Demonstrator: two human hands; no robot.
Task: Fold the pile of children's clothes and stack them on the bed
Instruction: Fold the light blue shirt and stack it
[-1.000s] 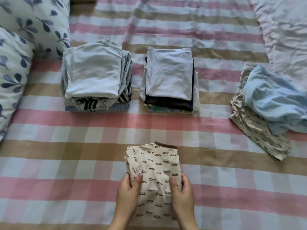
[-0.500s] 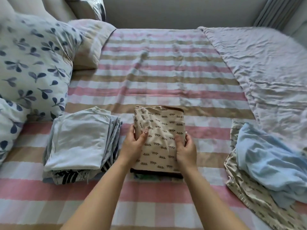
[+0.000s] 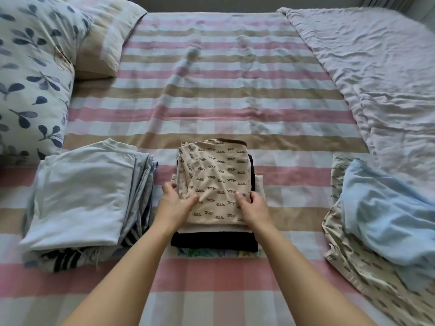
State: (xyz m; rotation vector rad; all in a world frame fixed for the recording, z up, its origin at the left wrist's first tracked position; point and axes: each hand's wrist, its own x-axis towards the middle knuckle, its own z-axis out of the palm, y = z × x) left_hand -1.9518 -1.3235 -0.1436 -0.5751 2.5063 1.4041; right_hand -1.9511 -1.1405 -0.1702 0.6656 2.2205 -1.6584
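The folded beige print garment (image 3: 216,182) lies atop the middle stack (image 3: 214,241) at frame centre. The left grip (image 3: 175,202) and right grip (image 3: 255,205) pinch its near corners, thumbs on top. Another stack (image 3: 80,196) sits left, with unfolded clothes (image 3: 381,215) right, on the striped bed (image 3: 211,95).

- The folded beige garment (image 3: 213,182), printed with dark squiggles, lies flat on top of the middle stack (image 3: 213,241).
- The left stack (image 3: 82,196), topped in pale blue, sits just beside it.
- An unfolded light blue garment (image 3: 386,215) lies crumpled on a beige printed garment (image 3: 353,262), at the right.
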